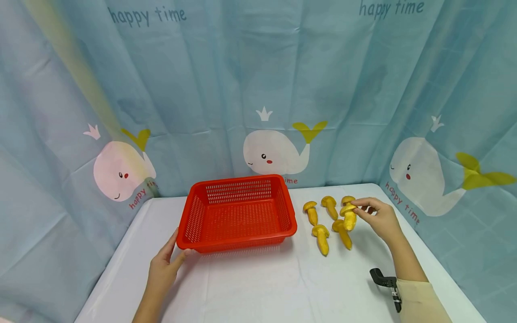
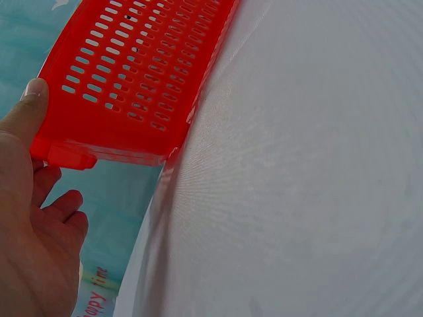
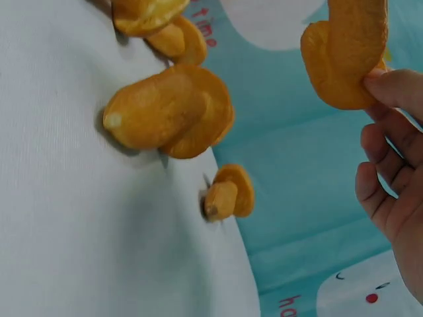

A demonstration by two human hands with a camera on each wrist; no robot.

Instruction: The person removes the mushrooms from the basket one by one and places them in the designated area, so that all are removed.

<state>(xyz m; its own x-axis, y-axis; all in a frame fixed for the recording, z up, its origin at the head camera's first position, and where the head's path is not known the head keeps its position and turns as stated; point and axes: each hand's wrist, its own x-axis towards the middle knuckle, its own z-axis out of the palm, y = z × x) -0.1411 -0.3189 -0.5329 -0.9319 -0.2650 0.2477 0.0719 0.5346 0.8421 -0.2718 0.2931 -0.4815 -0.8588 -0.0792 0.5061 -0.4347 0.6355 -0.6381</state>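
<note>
My left hand (image 1: 162, 268) grips the front left corner of a red plastic basket (image 1: 238, 246), thumb on the near side and fingers round the left side. The left wrist view shows the thumb (image 2: 34, 99) at the basket's rim. My right hand (image 1: 379, 220) pinches a yellow mushroom (image 1: 349, 219) by its cap, between thumb and fingertips, with the stem pointing down toward me. In the right wrist view that mushroom (image 3: 357, 53) is raised above the table. Several more mushrooms (image 1: 322, 240) lie on the table below and left of it, one (image 1: 347, 199) partly hidden behind the held one.
A white cloth (image 1: 250, 287) covers the table. Blue curtains (image 1: 266, 80) with whale prints enclose its back and sides. The basket has slotted walls, and its bare floor shows. Beside the right forearm is a black wrist mount (image 1: 383, 280).
</note>
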